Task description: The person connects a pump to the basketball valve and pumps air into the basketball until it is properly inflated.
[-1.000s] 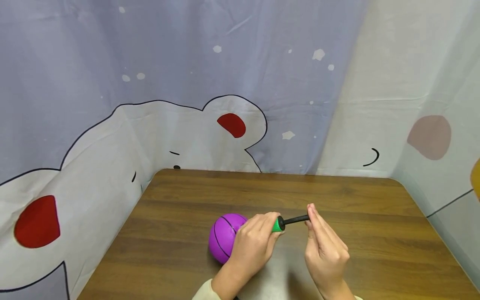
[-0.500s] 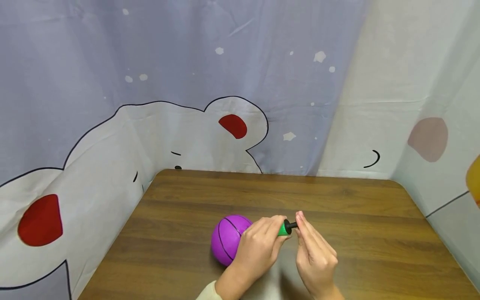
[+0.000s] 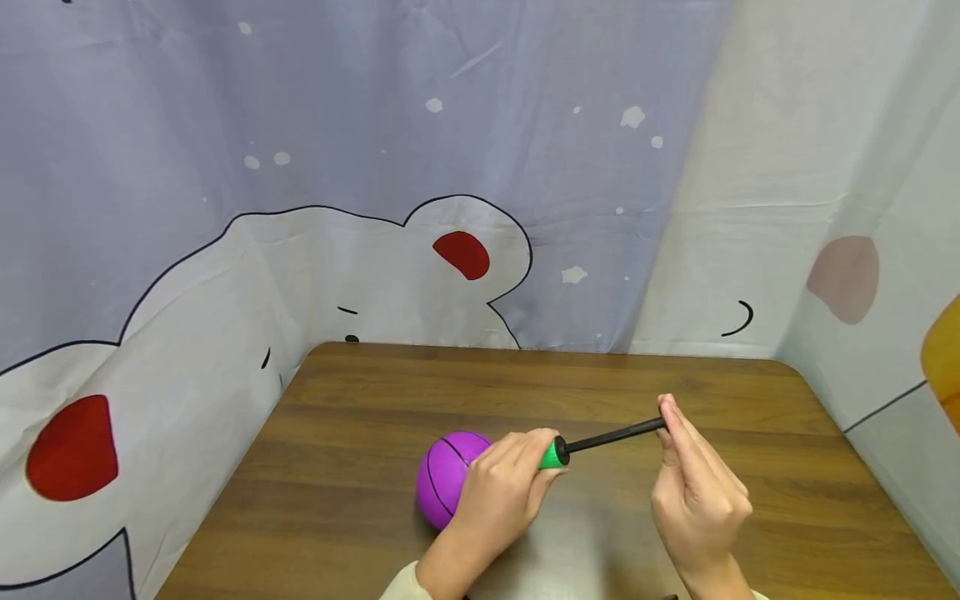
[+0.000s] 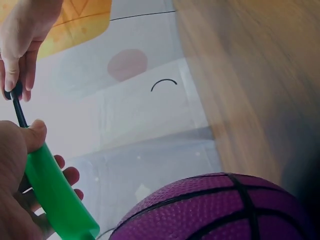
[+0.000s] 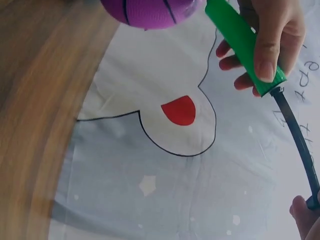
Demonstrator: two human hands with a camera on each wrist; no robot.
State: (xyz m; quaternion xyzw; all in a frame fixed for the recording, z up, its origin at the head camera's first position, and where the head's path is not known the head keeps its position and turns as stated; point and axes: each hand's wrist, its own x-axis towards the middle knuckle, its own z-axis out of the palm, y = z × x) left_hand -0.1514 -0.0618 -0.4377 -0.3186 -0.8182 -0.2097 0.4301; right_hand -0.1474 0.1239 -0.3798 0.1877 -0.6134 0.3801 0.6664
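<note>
A hand pump has a green barrel (image 4: 57, 195) and a long black plunger rod (image 3: 615, 435). My left hand (image 3: 498, 487) grips the barrel, thumb on one side and fingers round the other. At the rod's far end, my right hand (image 3: 697, 492) pinches the black handle (image 4: 15, 91) between thumb and fingers. Much of the rod shows between the two hands. A purple ball (image 3: 447, 479) with black lines lies just left of my left hand, partly covered by it. Whether the pump's nozzle enters the ball is hidden.
The wooden table (image 3: 637, 383) lies under both hands and the ball. A printed curtain (image 3: 360, 258) with bear figures and stars hangs along its back and sides.
My right hand pushed the rod nearly all the way into the barrel, then drew it far out to the right. The left hand and ball shifted only slightly.
</note>
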